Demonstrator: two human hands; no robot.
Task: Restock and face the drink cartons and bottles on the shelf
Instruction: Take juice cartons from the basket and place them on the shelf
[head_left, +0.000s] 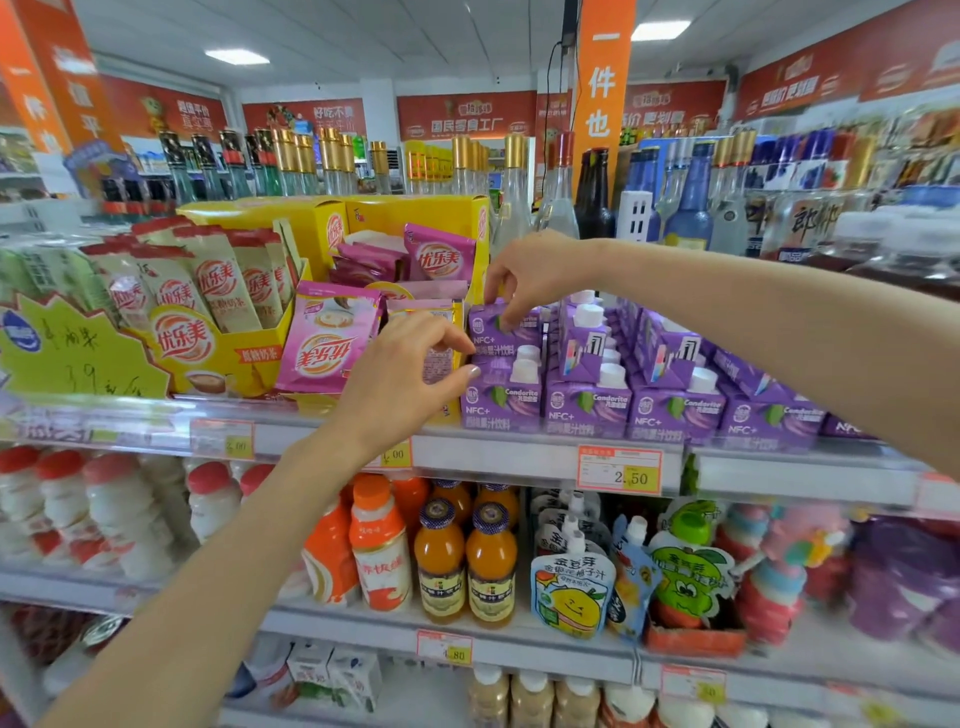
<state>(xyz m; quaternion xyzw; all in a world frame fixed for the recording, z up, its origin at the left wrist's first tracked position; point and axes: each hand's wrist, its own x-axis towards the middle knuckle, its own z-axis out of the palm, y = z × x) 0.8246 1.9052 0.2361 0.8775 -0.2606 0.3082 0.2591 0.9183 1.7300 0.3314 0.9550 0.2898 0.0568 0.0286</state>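
Head view, top shelf (519, 451): looks well along, not yet finished. Already lined up along the front edge, labels outward, purple juice cartons (675, 410), with more rows packed close behind. Being settled at the left end of that block, stacked on the front one: an upper carton (496, 325), pinched at its top edge by the right hand (535, 275), thumb and fingertips closed on it. At its left flank, the left hand (410, 371), fingers curled, thumb touching the lower front carton (498, 402); cannot tell whether gripping or only steadying. Just beside, pink milk-tea sachets (327, 343) crowding that corner. Probably left to do: squaring this carton flush with its neighbours, perhaps carrying a second layer across the row. On the shelf below, orange juice bottles (439, 561) mostly facing front, seemingly not yet attended to.
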